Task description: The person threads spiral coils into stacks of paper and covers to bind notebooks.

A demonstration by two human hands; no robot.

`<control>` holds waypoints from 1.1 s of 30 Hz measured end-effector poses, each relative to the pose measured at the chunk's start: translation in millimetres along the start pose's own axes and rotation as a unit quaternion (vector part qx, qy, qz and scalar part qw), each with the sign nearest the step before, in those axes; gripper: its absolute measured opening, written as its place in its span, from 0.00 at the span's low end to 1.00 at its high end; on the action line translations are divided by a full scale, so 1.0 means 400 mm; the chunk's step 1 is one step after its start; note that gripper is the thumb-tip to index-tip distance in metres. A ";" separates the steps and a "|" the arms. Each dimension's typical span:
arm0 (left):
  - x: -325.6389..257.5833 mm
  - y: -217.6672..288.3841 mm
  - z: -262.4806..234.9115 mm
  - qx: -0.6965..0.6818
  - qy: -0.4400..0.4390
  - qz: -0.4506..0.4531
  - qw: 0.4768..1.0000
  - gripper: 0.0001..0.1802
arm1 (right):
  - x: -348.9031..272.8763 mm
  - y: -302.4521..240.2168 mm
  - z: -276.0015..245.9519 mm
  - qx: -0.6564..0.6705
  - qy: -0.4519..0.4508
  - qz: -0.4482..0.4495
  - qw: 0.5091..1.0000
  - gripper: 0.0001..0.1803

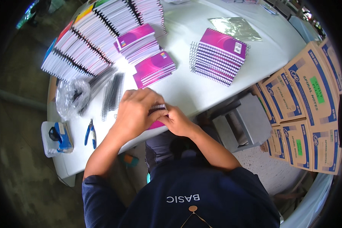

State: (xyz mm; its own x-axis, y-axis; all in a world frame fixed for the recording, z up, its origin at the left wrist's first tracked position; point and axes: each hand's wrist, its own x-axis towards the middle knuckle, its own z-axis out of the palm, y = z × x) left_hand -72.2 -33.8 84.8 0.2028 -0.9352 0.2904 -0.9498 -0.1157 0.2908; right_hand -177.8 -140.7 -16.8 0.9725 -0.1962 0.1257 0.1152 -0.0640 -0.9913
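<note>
My left hand [136, 112] lies over a pink-covered notebook [155, 124] at the near edge of the white table [186, 91], fingers curled on its top edge. My right hand [176, 121] pinches the same notebook's edge from the right, thumb against my left fingers. A black spiral binding [157, 108] shows between my fingers. Most of the notebook is hidden under my hands.
Loose black spiral coils [112, 95] and a clear plastic bag [72, 97] lie left of my hands. Blue-handled pliers [90, 133] and a tape dispenser [60, 136] sit farther left. Stacks of pink notebooks [220, 55] and unbound pads [91, 38] fill the far side. Cardboard boxes [307, 110] stand right.
</note>
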 end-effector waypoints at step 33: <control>0.264 -0.145 0.237 0.130 0.130 -0.103 0.977 0.23 | -0.102 -0.026 -0.336 -0.293 0.582 -0.232 0.722 0.29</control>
State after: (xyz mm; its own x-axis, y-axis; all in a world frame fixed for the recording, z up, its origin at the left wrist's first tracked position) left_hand -18.4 -157.7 12.0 0.4185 -0.7699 0.4819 -0.9036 -0.4064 0.1353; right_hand -246.0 -263.4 -6.2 -0.0110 -0.6883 0.7254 -0.0624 -0.7235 -0.6875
